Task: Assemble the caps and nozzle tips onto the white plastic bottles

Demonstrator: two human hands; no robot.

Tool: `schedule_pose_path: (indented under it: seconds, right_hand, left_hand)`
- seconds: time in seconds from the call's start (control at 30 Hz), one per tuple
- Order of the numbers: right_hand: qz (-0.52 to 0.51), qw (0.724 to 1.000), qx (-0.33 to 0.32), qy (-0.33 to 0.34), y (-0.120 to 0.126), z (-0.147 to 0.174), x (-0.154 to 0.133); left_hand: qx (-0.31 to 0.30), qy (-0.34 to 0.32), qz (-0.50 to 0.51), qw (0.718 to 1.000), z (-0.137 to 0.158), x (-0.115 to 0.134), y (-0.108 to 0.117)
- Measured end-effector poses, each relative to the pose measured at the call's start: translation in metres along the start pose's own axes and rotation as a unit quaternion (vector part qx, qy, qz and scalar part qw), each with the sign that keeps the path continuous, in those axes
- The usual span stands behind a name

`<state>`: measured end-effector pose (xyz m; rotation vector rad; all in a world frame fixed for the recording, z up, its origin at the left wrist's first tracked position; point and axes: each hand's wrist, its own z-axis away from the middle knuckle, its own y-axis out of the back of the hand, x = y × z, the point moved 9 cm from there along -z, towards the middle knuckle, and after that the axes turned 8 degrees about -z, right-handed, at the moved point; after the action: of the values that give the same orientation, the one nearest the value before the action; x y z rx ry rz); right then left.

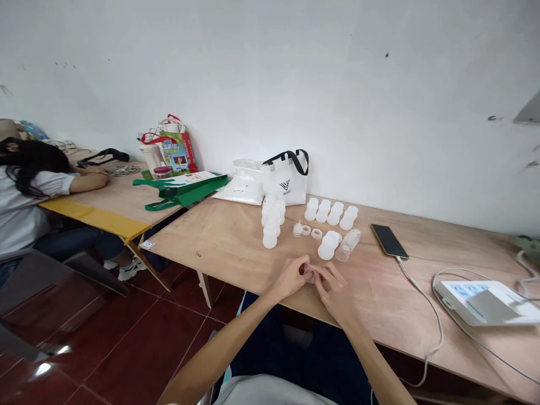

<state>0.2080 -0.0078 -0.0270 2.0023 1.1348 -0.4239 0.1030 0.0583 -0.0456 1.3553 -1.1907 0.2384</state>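
Over the table's front edge, my left hand (294, 277) and my right hand (336, 291) meet, fingers closed on a small clear plastic piece (310, 275). Fingers cover most of it, so its exact kind is hidden. Just beyond lie two pale plastic rings (316, 233) and a ringed piece with a pointed tip (297, 229). A frosted, waisted plastic container (328, 247) and a clear plastic bottle (348, 246) lie to the right of them. Several similar frosted containers (270, 237) form a column on the left, and more frosted containers (335, 214) make a row behind.
A phone (390, 242) on a white cable and a white device (485, 304) occupy the table's right side. Along the wall stand a white tote bag (287, 183), a white plastic packet (242, 188) and a green bag (185, 191). A person (34, 191) leans on the neighbouring table.
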Motion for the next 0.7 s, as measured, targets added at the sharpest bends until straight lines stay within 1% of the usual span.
schedule_pose_path:
  seconds: [0.07, 0.17, 0.27, 0.47, 0.6, 0.7]
  right_hand:
    - [-0.004, 1.0, 0.014, -0.023, 0.002, -0.001, 0.005]
    - [-0.024, 0.996, 0.049, -0.075, 0.009, -0.001, 0.016]
    - [-0.055, 0.989, 0.073, -0.112, 0.013, 0.001, 0.024]
    - [-0.064, 0.991, 0.066, -0.097, 0.013, -0.001, 0.018]
    - [-0.063, 0.992, 0.054, -0.091, 0.012, -0.002, 0.016]
    - [-0.052, 0.995, 0.049, -0.074, 0.011, -0.002, 0.012]
  left_hand:
    - [0.002, -0.006, -0.005, 1.0, 0.001, 0.004, 0.001]
    - [-0.002, -0.022, -0.002, 1.0, 0.002, 0.009, 0.0]
    - [-0.004, -0.028, 0.003, 1.0, 0.003, 0.01, 0.0]
    - [-0.011, -0.041, 0.019, 0.999, 0.001, 0.01, -0.001]
    - [-0.01, -0.029, 0.003, 1.0, 0.0, 0.007, -0.002]
    - [-0.011, -0.02, 0.012, 1.0, -0.001, 0.003, -0.001]
